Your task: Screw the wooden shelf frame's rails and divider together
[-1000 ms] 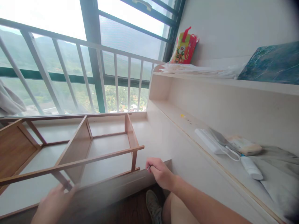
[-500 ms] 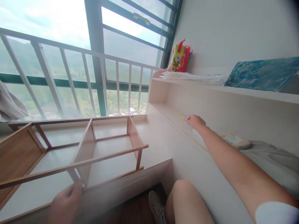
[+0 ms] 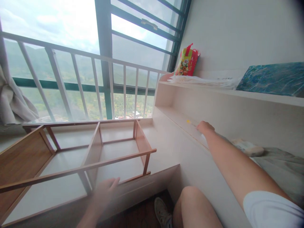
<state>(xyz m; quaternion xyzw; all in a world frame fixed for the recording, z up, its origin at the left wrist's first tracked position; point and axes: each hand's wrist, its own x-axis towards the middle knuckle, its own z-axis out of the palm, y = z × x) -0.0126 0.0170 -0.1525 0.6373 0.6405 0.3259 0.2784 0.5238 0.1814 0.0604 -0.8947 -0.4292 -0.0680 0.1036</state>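
Note:
My right hand rests on the lower wall shelf, its fingers closed together at the tips. Whatever they pinch is too small to make out. A pale, see-through piece shows under the wrist. Just left of the fingertips lies a small yellow thing. My left hand is smeared by motion, in front of the near side of a brown wooden frame rack that lies on its side. Its finger posture is unclear.
Above, the upper shelf holds a red and yellow bag, white plastic and a blue-green wrapped box. Grey cloth lies beyond my right forearm. White railing fronts the window; a curtain hangs left. My knee is below.
My left hand has moved right and slightly up along the rack's near side. The right hand stays at the same spot on the shelf. The whole view has shifted a little.

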